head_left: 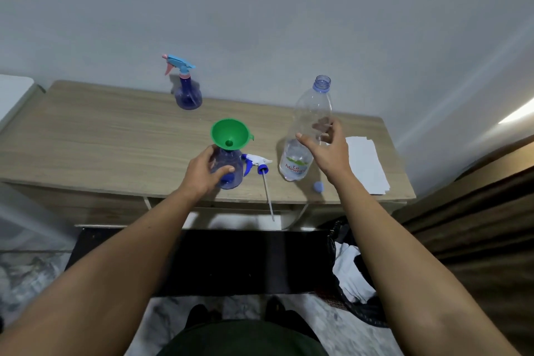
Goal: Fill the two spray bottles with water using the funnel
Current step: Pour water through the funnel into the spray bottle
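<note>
A clear blue spray bottle (231, 165) stands near the table's front edge with a green funnel (229, 134) seated in its open neck. My left hand (202, 173) grips this bottle's body from the left. Its white and blue spray head (257, 160) lies on the table just to the right, dip tube hanging over the edge. A clear water bottle (309, 113), uncapped, stands upright with a little water at the bottom. My right hand (326, 147) curls round its middle, thumb in front and fingers behind. A second purple spray bottle (187, 95) with a pink and blue head stands at the back.
The wooden table (101, 136) stands against a white wall. A small blue cap (318, 186) lies near the front edge, and white paper sheets (367, 165) lie at the right end. A dark mat and a black bag sit on the floor below.
</note>
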### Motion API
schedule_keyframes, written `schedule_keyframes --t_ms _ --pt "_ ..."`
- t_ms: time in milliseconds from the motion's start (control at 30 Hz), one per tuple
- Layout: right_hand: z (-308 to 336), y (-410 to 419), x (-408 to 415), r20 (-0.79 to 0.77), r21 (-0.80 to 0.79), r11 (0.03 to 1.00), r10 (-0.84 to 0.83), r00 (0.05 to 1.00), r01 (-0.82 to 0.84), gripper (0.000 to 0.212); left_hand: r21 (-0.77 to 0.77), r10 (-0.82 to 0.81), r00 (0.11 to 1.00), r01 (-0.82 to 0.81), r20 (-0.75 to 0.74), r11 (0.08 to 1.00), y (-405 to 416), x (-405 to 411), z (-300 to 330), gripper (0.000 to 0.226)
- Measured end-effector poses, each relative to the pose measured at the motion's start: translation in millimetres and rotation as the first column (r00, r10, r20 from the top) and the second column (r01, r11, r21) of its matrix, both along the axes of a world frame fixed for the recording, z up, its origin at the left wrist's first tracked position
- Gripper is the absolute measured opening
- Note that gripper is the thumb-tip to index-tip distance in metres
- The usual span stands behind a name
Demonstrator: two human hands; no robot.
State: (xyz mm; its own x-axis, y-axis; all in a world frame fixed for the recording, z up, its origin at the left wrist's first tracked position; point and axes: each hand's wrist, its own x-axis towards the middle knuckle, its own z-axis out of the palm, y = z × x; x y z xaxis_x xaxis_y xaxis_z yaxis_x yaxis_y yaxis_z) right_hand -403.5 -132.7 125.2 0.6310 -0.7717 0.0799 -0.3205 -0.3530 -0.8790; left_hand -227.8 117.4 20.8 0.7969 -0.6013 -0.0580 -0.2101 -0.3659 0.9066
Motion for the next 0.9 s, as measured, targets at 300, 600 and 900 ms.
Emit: schedule_keyframes --t_ms 300,600,900 --pt "-15.0 -41.7 25.3 0.055 0.087 0.994 0.059 0.997 -0.064 0.068 -0.015 0.018 0.997 -0.019 -0.070 1.000 -0.7 -6.1 8.5 0.062" --pt "-19.4 -51.2 25.2 0.090 0.095 0.985 0.135 0.987 -0.143 0.073 -0.022 0.043 0.997 -0.045 -0.071 0.999 -2.5 -7.1 6.4 0.058" --pt "-16.5 -49.4 19.5 0.095 0.109 0.982 0.144 0.985 -0.154 0.073 -0.032 0.032 0.998 -0.034 -0.055 0.999 -1.5 -7.9 5.6 0.057"
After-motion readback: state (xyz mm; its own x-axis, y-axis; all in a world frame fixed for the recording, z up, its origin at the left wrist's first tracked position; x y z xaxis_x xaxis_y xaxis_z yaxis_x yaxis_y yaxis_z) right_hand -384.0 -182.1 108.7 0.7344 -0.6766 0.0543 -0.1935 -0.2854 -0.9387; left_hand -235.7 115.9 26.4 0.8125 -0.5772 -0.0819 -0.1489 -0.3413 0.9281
